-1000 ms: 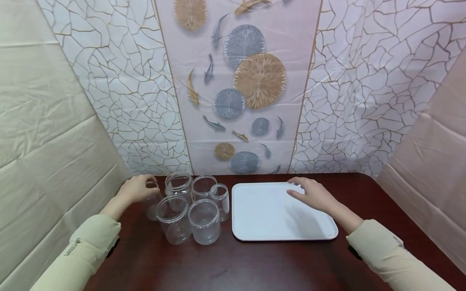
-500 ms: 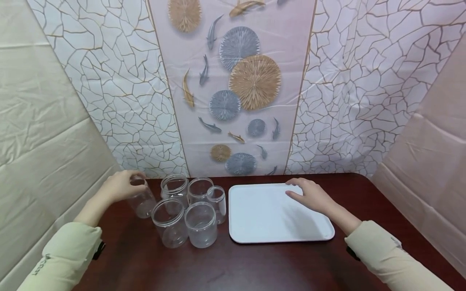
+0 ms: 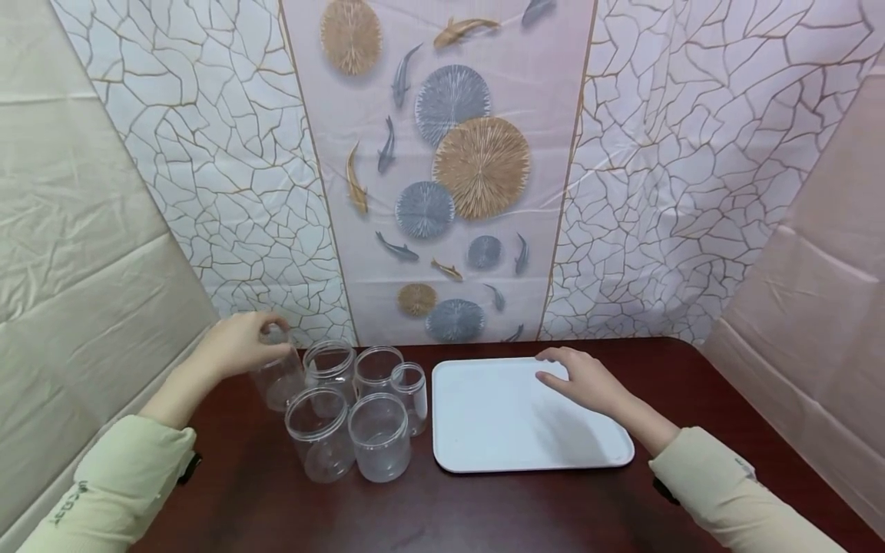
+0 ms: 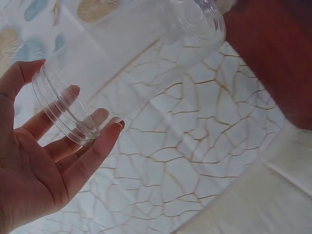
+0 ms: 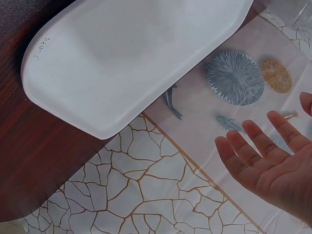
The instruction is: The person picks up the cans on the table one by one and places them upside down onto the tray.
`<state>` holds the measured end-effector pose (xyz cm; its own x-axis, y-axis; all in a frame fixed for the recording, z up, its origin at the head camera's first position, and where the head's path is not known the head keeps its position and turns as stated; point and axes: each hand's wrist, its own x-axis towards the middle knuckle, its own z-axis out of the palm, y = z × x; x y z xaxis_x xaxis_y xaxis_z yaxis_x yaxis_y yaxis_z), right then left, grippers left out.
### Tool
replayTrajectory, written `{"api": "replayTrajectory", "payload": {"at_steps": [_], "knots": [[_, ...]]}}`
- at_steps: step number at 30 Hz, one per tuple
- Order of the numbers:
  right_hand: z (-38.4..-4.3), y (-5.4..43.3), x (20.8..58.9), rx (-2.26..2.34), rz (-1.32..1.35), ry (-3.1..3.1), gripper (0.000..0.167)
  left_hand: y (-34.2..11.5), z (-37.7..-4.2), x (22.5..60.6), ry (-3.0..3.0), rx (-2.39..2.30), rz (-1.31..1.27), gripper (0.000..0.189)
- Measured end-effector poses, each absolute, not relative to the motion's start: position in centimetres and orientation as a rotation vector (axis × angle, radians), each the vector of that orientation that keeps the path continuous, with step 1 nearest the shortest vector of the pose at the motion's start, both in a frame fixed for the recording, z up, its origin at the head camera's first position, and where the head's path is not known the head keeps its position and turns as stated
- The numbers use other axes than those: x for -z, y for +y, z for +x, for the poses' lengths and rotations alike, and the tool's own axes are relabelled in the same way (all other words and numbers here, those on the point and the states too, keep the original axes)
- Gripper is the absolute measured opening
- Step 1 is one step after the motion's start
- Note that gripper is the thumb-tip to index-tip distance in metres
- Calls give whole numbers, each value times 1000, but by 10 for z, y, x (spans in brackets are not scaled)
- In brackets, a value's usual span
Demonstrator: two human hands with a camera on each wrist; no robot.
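Note:
My left hand (image 3: 242, 346) holds a tall clear jar (image 3: 282, 385) by its threaded rim, at the back left of the table. In the left wrist view, the thumb and fingers (image 4: 90, 156) curl round the mouth of the jar (image 4: 141, 53), which slants away from the palm. Whether its base touches the table is hard to tell. My right hand (image 3: 584, 380) hovers over the right rear part of the white tray (image 3: 498, 415), fingers loosely bent and holding nothing. The right wrist view shows that hand (image 5: 273, 161) apart from the tray.
Several clear jars cluster right of the held one: a wide jar (image 3: 321, 438), a frosted-looking jar (image 3: 380, 442), a shouldered jar (image 3: 330, 369), a medium jar (image 3: 378, 369) and a slim jar (image 3: 412, 395). A patterned cloth wall (image 3: 449, 192) stands behind the dark table (image 3: 484, 507).
My left hand with the tall jar moved left, away from the cluster, then slightly back right. The right hand stayed nearly still over the tray. The head view shifted a little.

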<state>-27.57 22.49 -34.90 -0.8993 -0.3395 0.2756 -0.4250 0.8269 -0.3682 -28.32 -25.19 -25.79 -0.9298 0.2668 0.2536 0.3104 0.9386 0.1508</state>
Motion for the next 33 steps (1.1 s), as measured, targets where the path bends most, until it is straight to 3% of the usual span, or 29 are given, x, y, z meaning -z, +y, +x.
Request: {"api": "replayTrajectory", "payload": {"at_steps": [22, 33], "knots": [[-273, 221, 346, -623, 625, -2766, 32, -217, -279, 229, -2795, 378, -540, 33], [-273, 218, 344, -650, 644, -2733, 33, -206, -287, 242, -2682, 923, -693, 36]]}}
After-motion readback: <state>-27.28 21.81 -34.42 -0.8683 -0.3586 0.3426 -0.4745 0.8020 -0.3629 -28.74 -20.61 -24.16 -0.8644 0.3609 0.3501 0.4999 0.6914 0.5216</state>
